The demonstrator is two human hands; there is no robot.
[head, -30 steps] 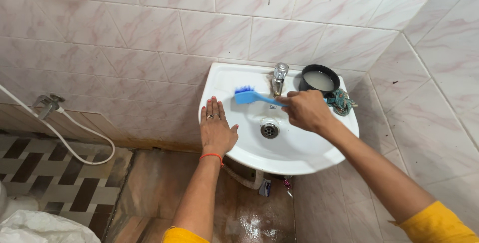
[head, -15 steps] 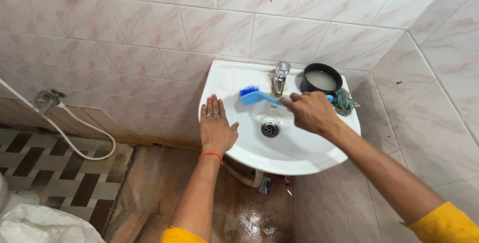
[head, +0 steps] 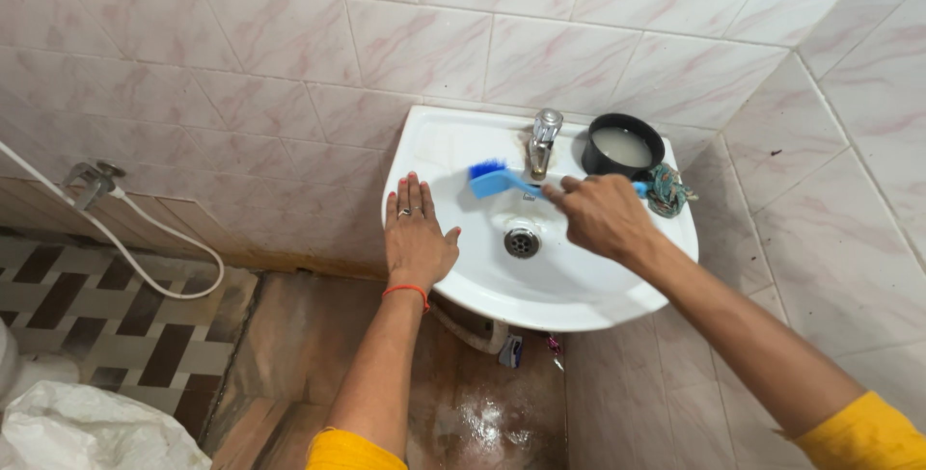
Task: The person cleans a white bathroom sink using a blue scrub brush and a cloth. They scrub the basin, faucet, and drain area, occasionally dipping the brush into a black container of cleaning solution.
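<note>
right hand (head: 600, 214): closed in a fist around the handle of a blue brush (head: 502, 181), fingers wrapped tight, knuckles up. the brush head, bristles dark blue, sits over the back slope of the white sink (head: 434, 142), just left of the tap (head: 542, 140); whether the bristles touch the basin cannot be told. the tail end of the handle shows past the hand, toward the right rim.

brush, by judgement: light, stiff plastic, likely slick when wet. the handle is the place to hold it, near its middle, as it is held now, well clear of the bristles.

left hand (head: 417, 237): spread flat, palm down, fingers together and thumb out, pressed on the left rim of the sink. it holds nothing. a ring sits on one finger and a red thread on the wrist.

surroundings: drain (head: 522, 239) in the basin floor between the two hands. a black bowl (head: 625, 145) with pale cloudy liquid stands on the back right corner of the sink, a crumpled greenish scrubber (head: 667, 190) just beside it. pink marbled tiles (head: 289, 36) behind. a white hose (head: 145, 239) hangs at left, wet floor (head: 482, 412) below.
</note>
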